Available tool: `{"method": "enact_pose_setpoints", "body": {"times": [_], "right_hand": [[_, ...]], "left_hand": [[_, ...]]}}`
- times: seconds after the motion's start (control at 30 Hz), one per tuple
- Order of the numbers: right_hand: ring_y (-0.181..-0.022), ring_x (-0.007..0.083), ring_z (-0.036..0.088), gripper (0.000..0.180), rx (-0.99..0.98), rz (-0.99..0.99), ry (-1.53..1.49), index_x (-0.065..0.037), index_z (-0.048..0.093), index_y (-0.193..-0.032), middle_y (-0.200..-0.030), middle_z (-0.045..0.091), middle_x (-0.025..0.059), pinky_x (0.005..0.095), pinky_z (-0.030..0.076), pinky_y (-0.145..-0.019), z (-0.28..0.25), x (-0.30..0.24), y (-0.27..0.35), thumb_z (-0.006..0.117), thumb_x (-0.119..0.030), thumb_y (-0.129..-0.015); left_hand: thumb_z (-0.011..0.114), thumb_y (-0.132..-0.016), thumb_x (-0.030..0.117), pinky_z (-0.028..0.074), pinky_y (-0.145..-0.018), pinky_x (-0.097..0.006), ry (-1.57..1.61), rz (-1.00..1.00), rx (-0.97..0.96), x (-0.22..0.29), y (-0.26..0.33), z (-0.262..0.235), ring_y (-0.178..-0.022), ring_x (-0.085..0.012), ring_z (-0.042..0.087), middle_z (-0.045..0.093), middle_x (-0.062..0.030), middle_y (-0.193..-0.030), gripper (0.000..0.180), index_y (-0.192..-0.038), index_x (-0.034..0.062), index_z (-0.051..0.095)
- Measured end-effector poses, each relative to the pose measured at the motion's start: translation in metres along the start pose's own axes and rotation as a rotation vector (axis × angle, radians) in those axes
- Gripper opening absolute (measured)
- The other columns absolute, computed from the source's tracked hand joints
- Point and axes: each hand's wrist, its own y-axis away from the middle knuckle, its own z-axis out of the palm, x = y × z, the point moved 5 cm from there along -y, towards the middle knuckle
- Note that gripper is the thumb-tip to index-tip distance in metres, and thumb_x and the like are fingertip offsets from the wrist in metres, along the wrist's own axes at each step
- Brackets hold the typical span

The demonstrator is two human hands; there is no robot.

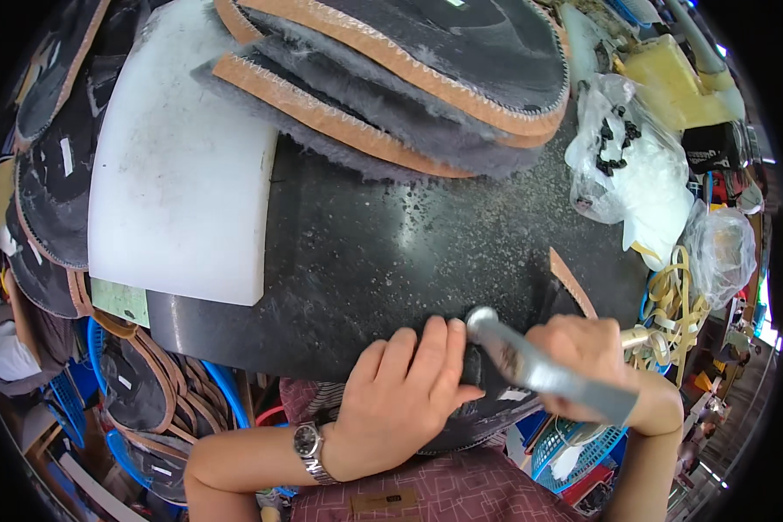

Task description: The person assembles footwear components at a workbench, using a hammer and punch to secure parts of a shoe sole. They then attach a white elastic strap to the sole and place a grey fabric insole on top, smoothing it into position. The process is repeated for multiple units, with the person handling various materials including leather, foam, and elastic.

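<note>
We see the left hand (pixel 409 400) palm down with straight fingers close together and the thumb angled away, resting by the near edge of a smooth black work surface (pixel 339 261) and gripping nothing that we can make out. Under its thumb side, reaching across to below the right hand (pixel 574 344), we find a dark, flat, sole-like piece with a small white label (pixel 513 395). The right hand is closed in a fist around a silver metal hammer (pixel 531 361), somewhat blurred, whose round face sits just beside the left index fingertip; whether it touches anything, we cannot tell. Just beyond the right fist we notice a narrow tan strip (pixel 572 283) slanting upward. Well beyond both hands lies a pile of dark, rounded pieces with tan stitched borders and grey fleece (pixel 487 61). Beyond the left hand and to its left we see a thick white board (pixel 183 191), and on its wrist a silver metal-banded watch (pixel 307 441)
</note>
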Motion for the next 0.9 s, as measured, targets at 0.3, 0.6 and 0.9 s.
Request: {"method": "enact_pose_setpoints", "body": {"times": [0.3,0.6,0.9], "right_hand": [[-0.063,0.0317,0.058,0.016,0.180,0.276,-0.024,-0.005,0.059,-0.093,-0.077,0.056,0.0120,0.0370,0.045,-0.054,-0.019,-0.001,0.031,0.063,-0.018,-0.083],[-0.060,0.0296,0.058,0.018,0.249,0.303,-0.167,-0.006,0.055,-0.086,-0.069,0.053,0.0094,0.0374,0.045,-0.049,0.000,-0.009,0.043,0.067,-0.011,-0.074],[-0.055,0.0206,0.056,0.031,0.114,0.120,-0.054,-0.004,0.049,-0.093,-0.067,0.047,0.0051,0.0322,0.046,-0.046,0.008,-0.010,0.019,0.061,-0.018,-0.069]], "left_hand": [[0.066,-0.072,-0.003,0.049,-0.063,-0.031,0.672,-0.007,0.070,0.003,-0.040,-0.039,-0.073,-0.0250,0.062,0.065,-0.0091,-0.084,0.024,-0.094,0.0055,0.066],[0.064,-0.071,0.004,0.048,-0.057,-0.034,0.240,0.218,-0.272,-0.020,-0.053,0.009,-0.063,-0.0256,0.059,0.059,-0.0084,-0.071,0.011,-0.082,0.0052,0.064],[0.059,-0.069,0.015,0.046,-0.049,-0.027,0.075,0.664,-0.464,-0.022,-0.053,0.009,-0.057,-0.0144,0.055,0.048,-0.0014,-0.064,0.008,-0.069,0.0072,0.056]]}}
